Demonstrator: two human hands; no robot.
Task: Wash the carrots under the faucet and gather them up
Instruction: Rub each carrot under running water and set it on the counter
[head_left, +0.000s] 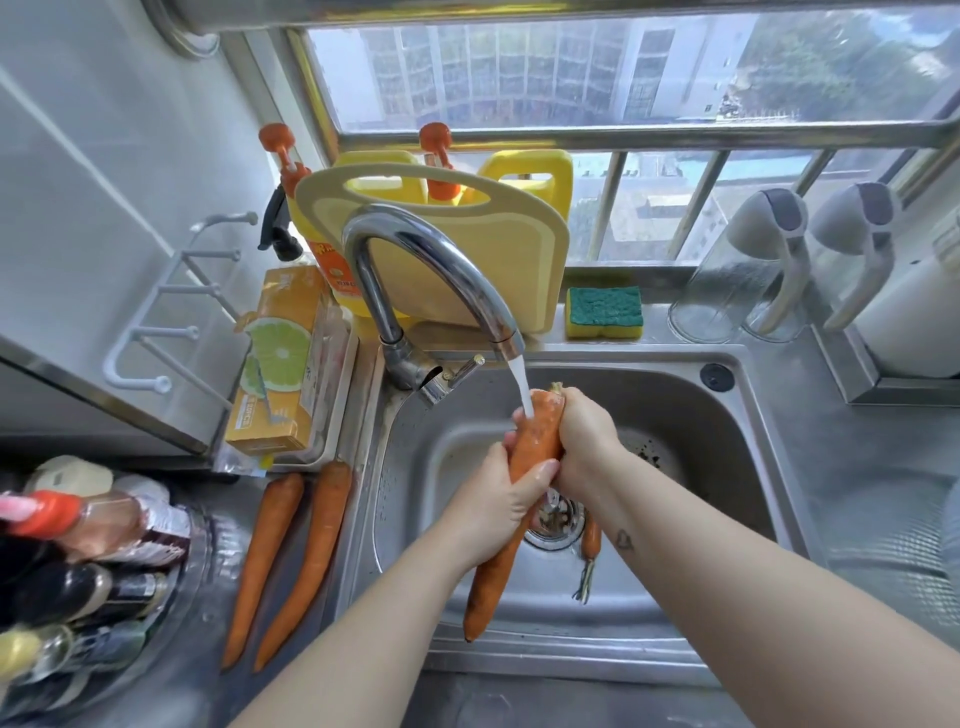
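carrot (535, 447) held over the sink (727, 415), thick end under the running faucet (415, 249). right hand (587, 441) curled round the thick end; left hand (498, 499) wrapped round the middle, tip hanging free. two more carrots (291, 556) lie on the worktop (208, 639) along the sink's left edge; small carrot (591, 540) beside the drain (556, 519). judged stiff, light, slippery when wet: grip the thick end.

We see the held carrot (535, 447) orange, the two counter carrots (311, 561) the same orange, the faucet (415, 244) and sink (701, 415) silver-grey, the sponge (604, 312) green over yellow, the cutting board (467, 270) pale yellow, the jugs (540, 176) bright yellow with orange pumps (436, 140), and the box (280, 358) orange with printed green citrus slices.
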